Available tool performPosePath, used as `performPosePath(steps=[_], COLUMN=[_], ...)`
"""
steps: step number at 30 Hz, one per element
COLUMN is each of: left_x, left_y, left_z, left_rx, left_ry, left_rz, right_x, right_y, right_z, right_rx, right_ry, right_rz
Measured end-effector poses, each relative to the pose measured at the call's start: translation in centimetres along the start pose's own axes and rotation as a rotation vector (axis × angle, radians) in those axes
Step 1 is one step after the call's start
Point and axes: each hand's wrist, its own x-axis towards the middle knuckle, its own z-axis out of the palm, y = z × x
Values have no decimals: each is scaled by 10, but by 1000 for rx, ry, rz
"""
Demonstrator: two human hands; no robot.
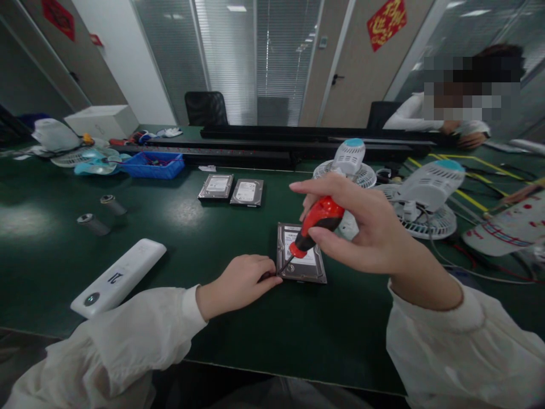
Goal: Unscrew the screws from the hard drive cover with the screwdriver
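A hard drive with a white label lies flat on the green table in front of me. My right hand grips a red and black screwdriver by its handle, index finger raised off it. The screwdriver is tilted, its thin shaft pointing down at the drive's near left corner. My left hand is at that corner, thumb and fingers bent close together by the screwdriver's tip. Whether those fingers pinch something small or only steady the drive, I cannot tell.
Two more hard drives lie farther back. To the left are a white power bank, two metal cylinders and a blue tray. White fans with cables stand on the right. Across the table sits another person.
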Motion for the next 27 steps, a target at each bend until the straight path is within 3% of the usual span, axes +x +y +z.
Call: performPosePath(steps=[4,10,15,23,27], left_x=[0,1,0,1,0], left_y=[0,0,0,1,2], left_z=[0,0,1,-1,-2], left_rx=[5,2,-16,9,12], left_ry=[2,7,3,-10,-13], left_rz=[3,-2,1,-7,-10], right_x=[0,-2,-2,-1,0], right_y=[1,6,2,2,-1], right_z=[-1,2,-2,-6,-5], right_rx=[-97,63,-72,12,-144], right_ry=[10,-52,30,-56,11], right_rz=[34,-31,57,13,107])
